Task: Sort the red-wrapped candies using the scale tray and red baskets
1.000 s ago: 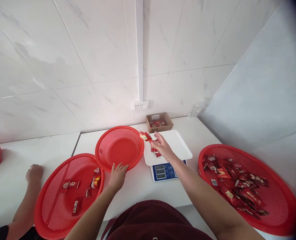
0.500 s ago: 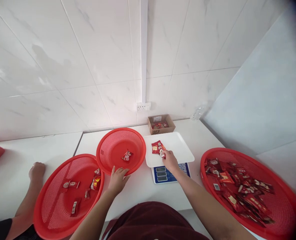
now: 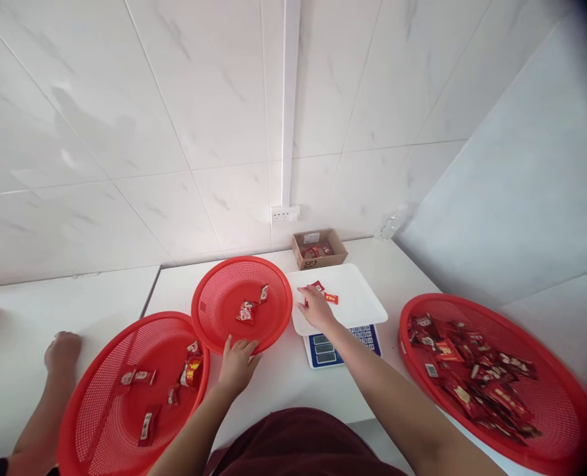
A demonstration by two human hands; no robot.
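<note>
A small round red plastic basket with a few wrapped snack packets inside lies in front of my left hand. That hand's fingers grip its near rim. Just right of it, my right hand hovers low over a white tray, fingers pointing left, apart and holding nothing. Partly hidden behind the right hand are red packets on the tray. The tray sits on a blue digital scale. Another small packet is at the basket's right inner side.
A larger red basket with several packets stands at left, and another red basket heaped with packets at right. An open cardboard box and a clear plastic container stand by the wall. A co-worker's arm rests at far left.
My right hand has moved left and let go of a red packet, which now shows in the small basket. Fewer packets show on the tray. My left hand stays at the basket's rim.
</note>
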